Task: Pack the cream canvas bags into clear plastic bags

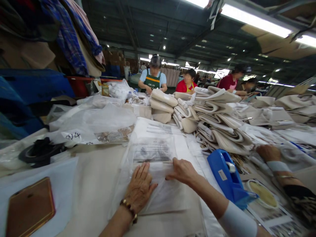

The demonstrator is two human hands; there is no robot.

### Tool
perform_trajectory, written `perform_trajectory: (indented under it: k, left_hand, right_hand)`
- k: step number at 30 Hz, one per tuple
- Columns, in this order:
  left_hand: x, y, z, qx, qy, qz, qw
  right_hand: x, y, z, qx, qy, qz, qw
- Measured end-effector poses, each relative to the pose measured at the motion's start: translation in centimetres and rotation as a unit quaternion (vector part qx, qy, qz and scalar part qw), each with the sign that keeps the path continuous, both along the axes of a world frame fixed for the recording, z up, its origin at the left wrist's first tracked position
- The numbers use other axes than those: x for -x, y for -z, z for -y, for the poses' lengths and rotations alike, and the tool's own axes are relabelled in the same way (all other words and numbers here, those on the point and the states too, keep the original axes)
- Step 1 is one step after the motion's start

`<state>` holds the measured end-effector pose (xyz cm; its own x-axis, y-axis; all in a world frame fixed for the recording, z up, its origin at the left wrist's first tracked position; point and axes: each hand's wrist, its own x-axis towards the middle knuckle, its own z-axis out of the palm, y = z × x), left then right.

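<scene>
My left hand (139, 187) lies flat, fingers spread, on a clear plastic bag (153, 164) that holds a white folded item with a printed label. My right hand (182, 170) rests on the same bag a little further right, fingers bent and pressing its folded edge. The bag lies on a beige table (96, 184) in front of me. A beaded bracelet is on my left wrist and a pale sleeve covers my right forearm.
A blue tape dispenser (228, 177) stands right of my hands. A co-worker's hand (269, 153) reaches in at the right. Stacks of folded beige cloth (217, 118) pile behind. A copper phone (29, 207) lies near left, plastic bags (93, 121) beyond it. Several people work at the far side.
</scene>
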<state>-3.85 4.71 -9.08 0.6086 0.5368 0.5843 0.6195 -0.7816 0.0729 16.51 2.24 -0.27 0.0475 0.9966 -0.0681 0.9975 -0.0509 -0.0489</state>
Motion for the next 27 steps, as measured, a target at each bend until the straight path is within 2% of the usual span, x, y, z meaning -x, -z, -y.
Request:
perform_trajectory:
  k: [2,4,6,7,9,10,13,15,17,19,21,23,25,27]
  left_hand:
    - [0.1,0.1,0.0,0.01,0.001,0.004,1.0]
    - [0.1,0.2,0.0,0.023,0.003,0.008,1.0]
    - [0.0,0.4,0.1,0.045,0.005,0.017,0.999]
    - [0.0,0.5,0.1,0.055,0.006,0.022,0.998]
    - [-0.2,0.3,0.0,0.069,0.007,0.028,0.997]
    - [-0.2,0.1,-0.1,0.073,0.008,0.029,0.997]
    - [0.7,-1.5,-0.4,0.09,0.024,0.03,0.995]
    - [2.3,-2.8,-0.3,0.098,0.039,0.035,0.994]
    - [4.4,-3.5,0.0,0.121,0.023,0.076,0.99]
    - [6.6,-3.3,0.4,0.205,-0.059,0.169,0.962]
    - [8.0,-2.2,0.8,0.317,-0.155,0.257,0.9]
    - [8.5,-0.8,1.0,0.386,-0.209,0.294,0.849]
    - [8.3,0.1,1.0,0.401,-0.23,0.303,0.833]
    - [7.9,0.4,0.8,0.406,-0.251,0.314,0.821]
  right_hand:
    - [-0.3,0.1,1.1,-0.025,0.05,0.007,0.998]
    - [0.3,1.1,3.0,-0.082,0.055,0.006,0.995]
    - [1.6,3.1,5.3,-0.181,-0.019,-0.002,0.983]
    - [2.3,4.4,6.4,-0.234,-0.09,-0.002,0.968]
    - [3.6,7.1,8.0,-0.283,-0.183,0.03,0.941]
    - [4.1,8.3,8.6,-0.287,-0.203,0.048,0.935]
    - [4.5,10.5,9.1,-0.272,-0.193,0.068,0.94]
    - [4.4,10.9,9.1,-0.26,-0.181,0.056,0.947]
    - [4.2,11.0,9.0,-0.256,-0.18,0.039,0.949]
    - [4.2,11.0,9.0,-0.254,-0.181,0.029,0.95]
    - [4.3,11.0,9.0,-0.255,-0.182,0.022,0.949]
    - [4.5,11.0,9.0,-0.257,-0.181,0.015,0.949]
    - [4.7,10.6,9.1,-0.256,-0.184,0.003,0.949]
    - [4.3,9.6,9.6,-0.252,-0.201,-0.017,0.946]
